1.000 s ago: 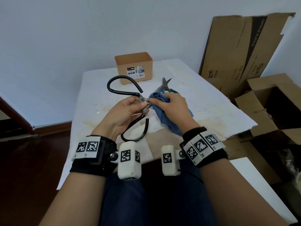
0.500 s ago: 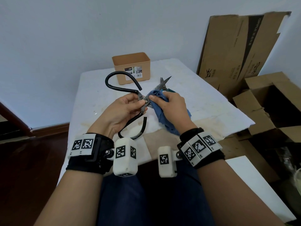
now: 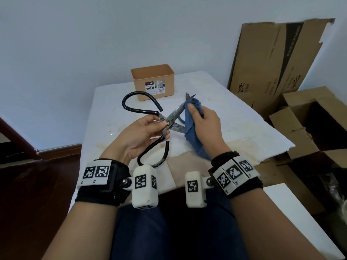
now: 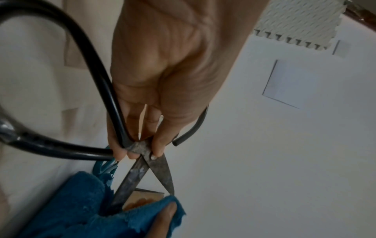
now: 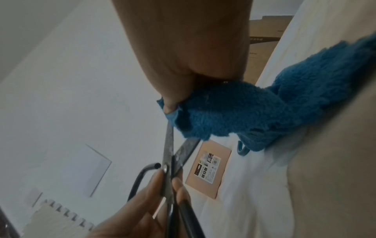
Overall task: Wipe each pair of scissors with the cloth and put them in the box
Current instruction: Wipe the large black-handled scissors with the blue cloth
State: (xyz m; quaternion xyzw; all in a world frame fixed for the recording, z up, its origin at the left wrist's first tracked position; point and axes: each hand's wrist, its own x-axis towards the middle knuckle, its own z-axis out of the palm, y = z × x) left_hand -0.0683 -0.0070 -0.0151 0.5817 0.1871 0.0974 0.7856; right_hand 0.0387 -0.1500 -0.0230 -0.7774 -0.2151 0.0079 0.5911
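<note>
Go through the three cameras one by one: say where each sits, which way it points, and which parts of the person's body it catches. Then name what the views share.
Head: on the head, facing forward and down over the table; both forearms, left hand, right hand, lap.
Left wrist: along the left hand to the big scissors; right fingertip on the blue cloth.
Right wrist: along the right hand gripping the cloth; left fingers at the pivot.
Shared: scissors, cloth and tan box in all three.

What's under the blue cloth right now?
The blue cloth covers the tip of one blade of the black-handled scissors. Behind it on the table, a teal-handled pair shows only tips and a bit of handle; the rest is hidden.
</note>
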